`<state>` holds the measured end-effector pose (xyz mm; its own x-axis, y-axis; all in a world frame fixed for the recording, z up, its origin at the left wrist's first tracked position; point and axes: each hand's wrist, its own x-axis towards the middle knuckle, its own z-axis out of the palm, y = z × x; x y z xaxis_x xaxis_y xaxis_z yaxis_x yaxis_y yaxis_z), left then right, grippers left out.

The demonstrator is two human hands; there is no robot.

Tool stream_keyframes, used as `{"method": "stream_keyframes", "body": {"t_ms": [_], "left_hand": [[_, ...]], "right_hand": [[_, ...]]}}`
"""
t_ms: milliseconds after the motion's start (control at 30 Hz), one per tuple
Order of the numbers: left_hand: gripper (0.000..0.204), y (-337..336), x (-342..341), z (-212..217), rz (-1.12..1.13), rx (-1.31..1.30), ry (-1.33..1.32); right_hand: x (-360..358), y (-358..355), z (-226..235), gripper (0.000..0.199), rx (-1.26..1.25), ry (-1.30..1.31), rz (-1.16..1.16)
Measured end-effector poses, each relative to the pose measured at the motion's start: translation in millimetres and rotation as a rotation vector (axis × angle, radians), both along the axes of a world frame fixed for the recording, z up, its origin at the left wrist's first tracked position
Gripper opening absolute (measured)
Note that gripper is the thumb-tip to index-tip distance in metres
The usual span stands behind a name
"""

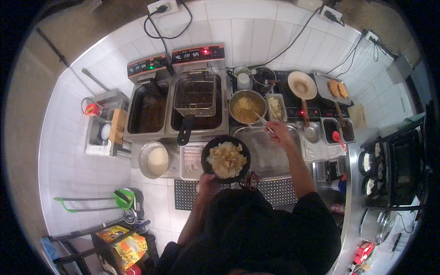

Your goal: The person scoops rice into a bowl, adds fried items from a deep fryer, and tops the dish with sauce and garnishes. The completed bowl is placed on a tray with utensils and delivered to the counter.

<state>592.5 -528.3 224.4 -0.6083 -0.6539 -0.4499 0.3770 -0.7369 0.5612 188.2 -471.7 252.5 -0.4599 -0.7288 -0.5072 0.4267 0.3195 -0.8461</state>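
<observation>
My left hand [207, 181] holds a round black plate [211, 145] from below, piled with pale fried pieces [226, 159]. My right hand [279, 133] grips a thin pair of chopsticks [263, 121] whose tips reach toward a round metal bowl [247, 109] of yellowish batter or crumbs. The plate hovers over a flat steel tray [266, 151] at the counter's front.
Two electric fryers stand at the back left, one with a wire basket [196, 95] with a black handle. A pale bowl [156, 160], a small tray [191, 160], a wok [301, 85], a tray of fried pieces [338, 88], and sauce containers [339, 130] surround the work area.
</observation>
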Motion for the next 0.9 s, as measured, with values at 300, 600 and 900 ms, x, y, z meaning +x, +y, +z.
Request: {"method": "stream_keyframes", "body": {"t_ms": [300,600,900], "left_hand": [[0.046,-27.5,-100.9,-10.5,-0.12,0.07,0.085],[0.043,-40.9,-142.3,12.4,-0.218,0.01,0.122],[0.041,-46.2,-159.8,-3.8,-0.287,-0.066,-0.017]], "right_hand": [[18.5,98.0,133.0,0.02,0.033,0.279,0.002],[44.7,168.6,149.9,0.021,0.03,0.67,0.157],[62.9,138.4,160.0,0.028,0.046,0.846,0.228]]}}
